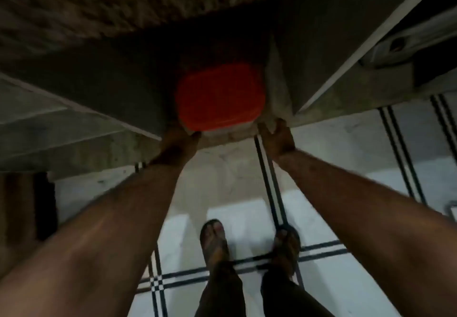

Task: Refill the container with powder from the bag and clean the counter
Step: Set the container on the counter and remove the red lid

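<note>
Both hands grip a container with a red lid [218,96], the left hand [179,143] and right hand [278,135] clasping its lower corners at the front edge of a shelf under the counter [74,7]. In dim light, it could catch the shelf's side wall or slip and fall to the tiled floor [371,143].

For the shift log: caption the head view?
Both hands, left hand and right hand, grip a red-lidded rectangular container at a shelf under the counter.

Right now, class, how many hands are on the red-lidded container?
2. Left hand grips its near-left corner; right hand grips its near-right corner. The container sits under the counter; fingertips are partly hidden.
</note>
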Action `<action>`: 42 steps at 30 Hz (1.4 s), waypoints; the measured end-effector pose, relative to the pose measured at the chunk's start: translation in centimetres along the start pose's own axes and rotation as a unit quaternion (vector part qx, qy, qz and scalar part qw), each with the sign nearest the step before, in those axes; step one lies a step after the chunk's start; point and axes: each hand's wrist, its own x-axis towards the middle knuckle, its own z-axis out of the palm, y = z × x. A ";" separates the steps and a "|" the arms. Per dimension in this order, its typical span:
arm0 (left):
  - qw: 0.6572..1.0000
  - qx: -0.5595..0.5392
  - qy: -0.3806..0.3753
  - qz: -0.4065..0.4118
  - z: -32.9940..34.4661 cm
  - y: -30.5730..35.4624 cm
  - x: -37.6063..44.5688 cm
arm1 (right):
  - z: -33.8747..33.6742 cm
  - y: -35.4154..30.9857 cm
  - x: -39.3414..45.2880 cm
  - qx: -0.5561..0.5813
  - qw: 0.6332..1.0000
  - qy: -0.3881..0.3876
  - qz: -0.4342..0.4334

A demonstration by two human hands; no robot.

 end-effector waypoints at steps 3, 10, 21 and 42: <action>0.990 -0.123 -0.043 -0.046 3.1 -0.5 4.0 | 2.0 0.1 7.0 0.067 0.997 0.027 -0.005; 0.923 -0.363 -0.047 -0.119 7.0 -3.6 8.3 | 5.3 -0.3 13.6 0.126 0.989 -0.070 0.016; 0.915 -0.320 -0.116 -0.218 -1.1 -7.3 -14.5 | -0.9 5.2 -10.8 0.052 0.993 0.047 0.090; 0.931 -0.361 0.055 0.012 -36.2 17.1 -52.0 | -30.5 -21.9 -48.2 0.216 0.967 -0.011 -0.136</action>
